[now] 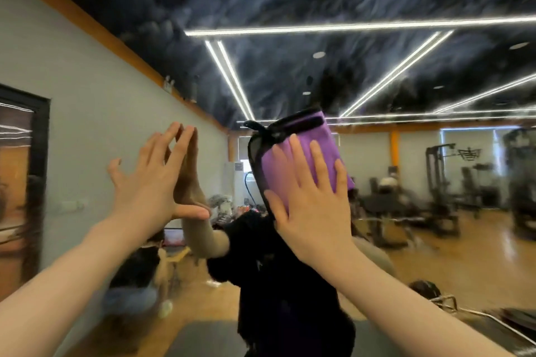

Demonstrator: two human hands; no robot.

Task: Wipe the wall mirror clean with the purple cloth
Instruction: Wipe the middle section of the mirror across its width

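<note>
The wall mirror point(406, 188) fills the view ahead and reflects a gym. My right hand point(311, 197) lies flat, fingers spread and straight, pressing the purple cloth point(301, 151) against the glass at about head height. The cloth is folded, with a black edge and a black loop at its top left. My left hand point(150, 180) is raised to the left of the cloth, fingers spread, fingertips touching the glass and meeting their own reflection. It holds nothing. My reflection in dark clothing shows below the cloth.
A grey wall point(101, 124) with an orange top strip runs along the left, with a dark-framed panel point(23, 177) at the far left edge. Weight machines point(441, 180), benches and a wooden floor appear as reflections in the mirror.
</note>
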